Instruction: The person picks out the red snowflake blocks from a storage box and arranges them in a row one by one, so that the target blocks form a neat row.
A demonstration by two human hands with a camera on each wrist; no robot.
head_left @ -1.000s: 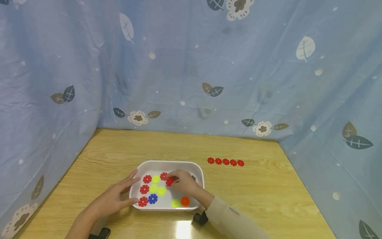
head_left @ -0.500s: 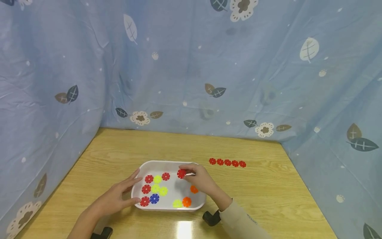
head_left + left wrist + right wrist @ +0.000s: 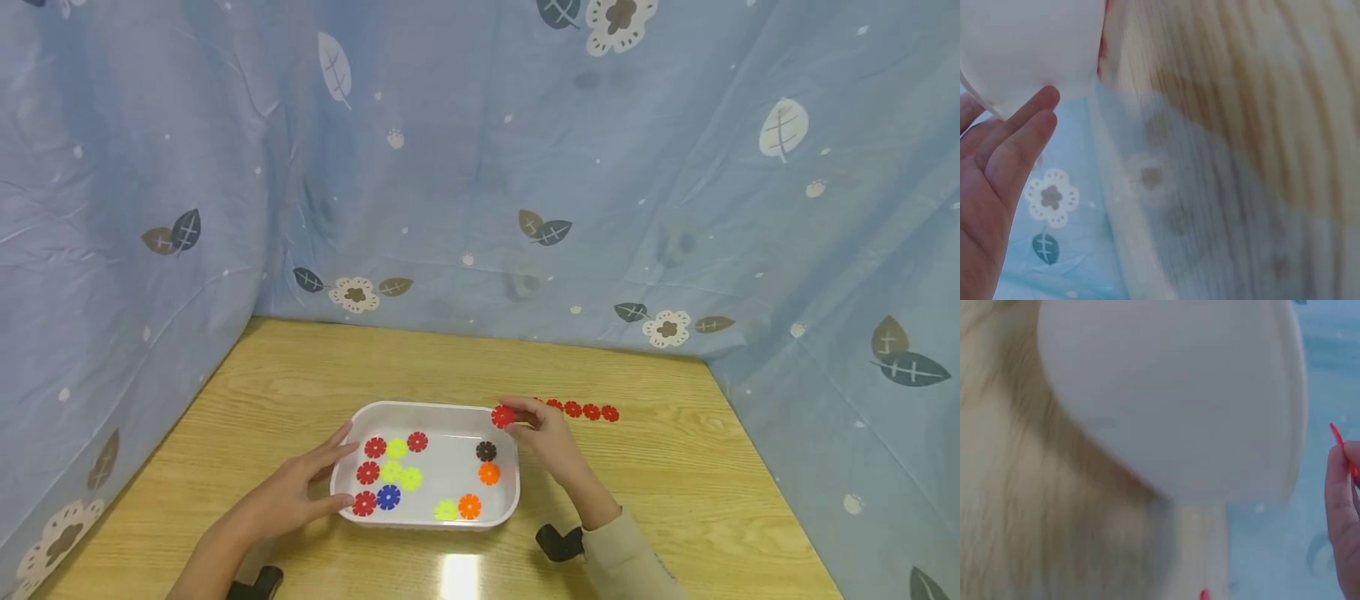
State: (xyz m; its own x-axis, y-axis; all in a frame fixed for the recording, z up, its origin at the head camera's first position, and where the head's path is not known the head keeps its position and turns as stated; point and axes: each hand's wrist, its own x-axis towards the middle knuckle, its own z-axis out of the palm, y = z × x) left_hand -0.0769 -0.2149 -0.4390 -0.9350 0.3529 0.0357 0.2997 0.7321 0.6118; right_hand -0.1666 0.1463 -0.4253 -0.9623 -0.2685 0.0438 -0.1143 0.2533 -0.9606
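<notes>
My right hand (image 3: 551, 442) pinches a red flower-shaped plastic disc (image 3: 502, 417) between thumb and fingers, above the back right corner of a white tray (image 3: 442, 406). In the right wrist view, the pinched disc (image 3: 1343, 449) appears edge-on. My left hand (image 3: 296, 493) rests at the tray's left end, fingers fairly straight and spread, fingertips and thumb at the rim. The left wrist view has two of its fingers (image 3: 1029, 134) against the tray's outer wall. Inside the tray lie red, yellow, orange, blue and dark discs, such as a blue disc (image 3: 388, 497).
A row of red discs (image 3: 573, 409) lies on the wooden table (image 3: 660, 467) beyond the tray's right side, its left end partly behind my right hand. A blue patterned curtain (image 3: 450, 167) encloses the back and both sides.
My right hand has lifted the red disc from inside the tray and carried it right to the back right rim, uncovering the dark disc. My left hand has stayed at the tray.
</notes>
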